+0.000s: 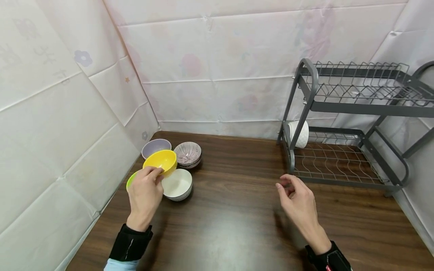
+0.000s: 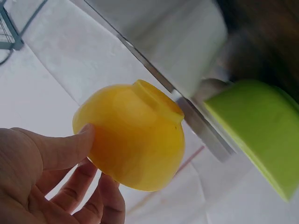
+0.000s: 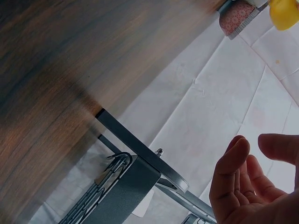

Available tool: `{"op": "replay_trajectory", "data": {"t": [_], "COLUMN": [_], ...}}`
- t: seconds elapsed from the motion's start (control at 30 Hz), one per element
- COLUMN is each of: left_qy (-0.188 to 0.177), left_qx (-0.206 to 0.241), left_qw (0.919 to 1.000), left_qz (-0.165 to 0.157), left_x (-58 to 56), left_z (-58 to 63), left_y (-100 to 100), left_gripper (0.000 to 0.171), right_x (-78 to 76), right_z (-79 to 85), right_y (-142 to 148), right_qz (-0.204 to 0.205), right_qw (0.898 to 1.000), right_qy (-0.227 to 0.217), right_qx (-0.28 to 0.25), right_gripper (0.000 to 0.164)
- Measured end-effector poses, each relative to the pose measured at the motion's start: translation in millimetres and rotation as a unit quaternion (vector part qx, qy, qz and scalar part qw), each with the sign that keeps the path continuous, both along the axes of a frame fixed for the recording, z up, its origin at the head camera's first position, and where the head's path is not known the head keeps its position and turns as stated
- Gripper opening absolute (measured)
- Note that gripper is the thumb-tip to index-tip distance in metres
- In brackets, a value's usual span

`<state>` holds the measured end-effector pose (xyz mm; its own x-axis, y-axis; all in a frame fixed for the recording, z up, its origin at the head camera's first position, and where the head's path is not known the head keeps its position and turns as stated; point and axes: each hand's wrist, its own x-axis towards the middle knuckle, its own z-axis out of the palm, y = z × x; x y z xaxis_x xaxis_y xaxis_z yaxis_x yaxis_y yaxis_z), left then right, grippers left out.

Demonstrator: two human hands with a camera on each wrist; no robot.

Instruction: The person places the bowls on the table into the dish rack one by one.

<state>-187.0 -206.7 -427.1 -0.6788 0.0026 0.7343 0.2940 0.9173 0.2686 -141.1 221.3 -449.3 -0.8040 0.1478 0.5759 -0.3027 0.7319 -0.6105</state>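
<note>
- Yellow bowl (image 1: 161,159) is pinched at its near edge by the left hand (image 1: 145,194) (mostly beyond the grip).
- Right hand (image 1: 299,199) is held relaxed near the rack (image 1: 373,109).

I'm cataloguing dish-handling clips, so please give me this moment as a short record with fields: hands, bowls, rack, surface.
Left hand: the left hand grips the yellow bowl
Right hand: the right hand holds nothing, fingers loosely curled, near the rack's front left corner
Other bowls: purple bowl, striped bowls, white bowl, green bowl, the last largely hidden in the head view
Rack: dark two-tier rack; white dish at the lower tier's left end
Surface: dark wooden table
</note>
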Motion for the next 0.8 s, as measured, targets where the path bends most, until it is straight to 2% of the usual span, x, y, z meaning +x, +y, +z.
{"op": "replay_trajectory", "data": {"t": [0.17,0.33,0.53,0.8], "left_qy": [0.011,0.006,-0.011,-0.005], "left_qx": [-0.016,-0.015,-0.016,-0.028], "left_qw": [0.9993,0.9984,0.9961,0.9876], "left_qz": [-0.032,-0.054,-0.086,-0.155], "left_x": [-4.1,-5.7,-7.8,-6.9], "left_z": [3.6,6.6,8.3,7.4], "left_y": [11,25,55,101], "left_gripper": [0.023,0.022,0.02,0.024], "right_x": [2.0,3.9,3.5,-0.6], "right_z": [0.9,4.2,10.0,17.2], "right_y": [0,1,0,-6], "right_qz": [-0.002,0.005,0.017,0.082], "right_qw": [1.0,1.0,0.999,0.995], "right_qy": [0.002,0.013,0.033,0.059], "right_qx": [0.001,0.005,0.014,0.025], "right_gripper": [0.022,0.023,0.02,0.025]}}
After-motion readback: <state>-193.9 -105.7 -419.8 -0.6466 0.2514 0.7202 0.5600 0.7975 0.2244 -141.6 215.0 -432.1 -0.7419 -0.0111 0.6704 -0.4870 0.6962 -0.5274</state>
